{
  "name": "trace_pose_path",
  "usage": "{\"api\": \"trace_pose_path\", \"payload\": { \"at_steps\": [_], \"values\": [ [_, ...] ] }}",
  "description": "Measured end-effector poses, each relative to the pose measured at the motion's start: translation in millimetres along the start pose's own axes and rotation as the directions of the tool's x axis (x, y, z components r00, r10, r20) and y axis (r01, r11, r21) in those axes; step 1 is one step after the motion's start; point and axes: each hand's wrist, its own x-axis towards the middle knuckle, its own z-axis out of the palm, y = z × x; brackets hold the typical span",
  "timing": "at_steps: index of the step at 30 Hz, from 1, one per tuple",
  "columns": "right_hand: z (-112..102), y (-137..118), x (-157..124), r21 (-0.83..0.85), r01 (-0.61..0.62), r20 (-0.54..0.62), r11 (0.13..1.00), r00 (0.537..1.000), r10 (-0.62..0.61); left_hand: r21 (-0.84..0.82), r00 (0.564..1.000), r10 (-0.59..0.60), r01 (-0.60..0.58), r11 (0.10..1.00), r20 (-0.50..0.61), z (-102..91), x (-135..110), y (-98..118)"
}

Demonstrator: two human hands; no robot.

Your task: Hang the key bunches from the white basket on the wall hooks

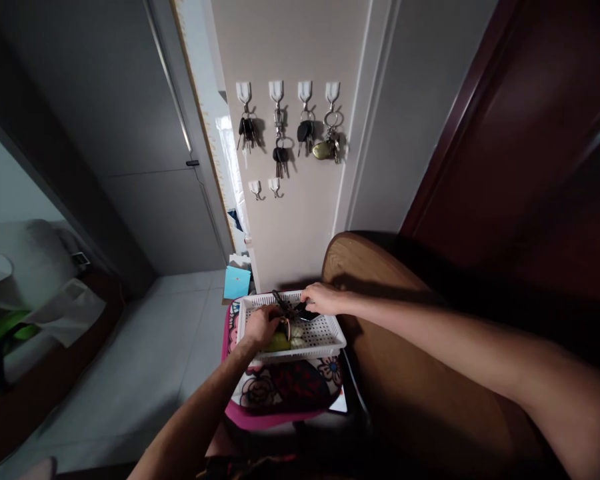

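Note:
A white perforated plastic basket [330, 337] sits on a stool with a floral pink cushion [285, 390]. Both my hands reach into the basket. My left hand [263, 325] is curled over the near side, its fingers closed on a bunch of keys with a yellow-green fob [279, 343]. My right hand [323, 298] rests at the far rim, fingers bent down onto a dark key item [300, 312]. On the wall above, four white hooks carry key bunches [280, 143]; two lower hooks [265, 189] hang bare.
A round wooden table [380, 313] stands right of the stool, a dark red door [530, 133] beyond it. A blue card [237, 282] leans against the wall base. A grey cabinet door [130, 133] and tiled floor [145, 360] lie left, with a green-and-white object at the far left.

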Motion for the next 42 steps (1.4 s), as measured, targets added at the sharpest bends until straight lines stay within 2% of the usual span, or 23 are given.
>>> {"api": "trace_pose_path", "payload": {
  "at_steps": [3,5,8,11,18,21,24,27,29,33,37,39,42],
  "values": [
    [11.9,-2.6,-1.7,-0.044,0.063,0.064,0.997,0.996,-0.06,0.028,0.996,-0.001,0.003,1.0,-0.09,-0.8,0.7,-1.1],
    [18.2,-3.7,-2.8,-0.081,0.097,0.064,0.992,0.994,-0.092,0.029,0.992,-0.035,0.039,0.999,-0.122,-0.7,1.6,-2.6],
    [23.6,-3.1,-3.6,-0.149,0.116,0.07,0.982,0.992,-0.106,0.027,0.993,-0.104,0.106,0.994,-0.049,0.6,2.6,-4.3],
    [25.4,-1.8,-3.5,-0.196,0.117,0.125,0.974,0.988,-0.093,0.051,0.989,-0.144,0.142,0.988,0.02,1.8,2.3,-4.1],
    [24.4,-4.1,-4.3,-0.192,0.097,0.237,0.976,0.97,-0.05,0.029,0.98,-0.191,0.19,0.981,0.055,-5.4,0.7,-1.2],
    [22.2,-5.3,-5.0,-0.197,0.098,0.248,0.975,0.968,-0.047,0.044,0.976,-0.164,0.159,0.986,0.144,-13.6,-0.5,3.3],
    [19.8,-6.5,-5.4,-0.211,0.094,0.251,0.973,0.967,-0.039,0.189,0.954,-0.126,0.075,0.979,0.273,-21.4,-2.1,8.9],
    [17.2,-7.6,-5.8,-0.212,0.087,0.258,0.973,0.966,-0.03,0.295,0.937,-0.131,0.032,0.955,0.322,-24.9,-2.5,11.8],
    [15.5,-8.1,-6.0,-0.2,0.084,0.259,0.976,0.965,-0.03,0.287,0.93,-0.134,0.033,0.957,0.341,-24.3,-2.5,11.1],
    [14.8,-9.9,-4.9,-0.117,0.12,0.18,0.986,0.979,-0.098,0.121,0.939,-0.122,0.087,0.989,0.321,-20.3,-2.5,6.8],
    [17.1,-14.9,-0.8,-0.02,0.191,0.058,0.981,0.98,-0.19,-0.106,0.97,-0.068,0.094,0.99,0.232,-24.0,0.8,8.7],
    [16.9,-17.0,1.4,-0.009,0.187,0.002,0.982,0.982,-0.187,-0.193,0.978,-0.014,0.055,0.98,0.209,-29.7,4.1,13.6],
    [12.8,-17.6,4.1,0.0,0.112,-0.105,0.994,0.988,-0.111,-0.248,0.971,0.061,-0.002,0.969,0.231,-37.9,9.4,24.3]
  ]
}}
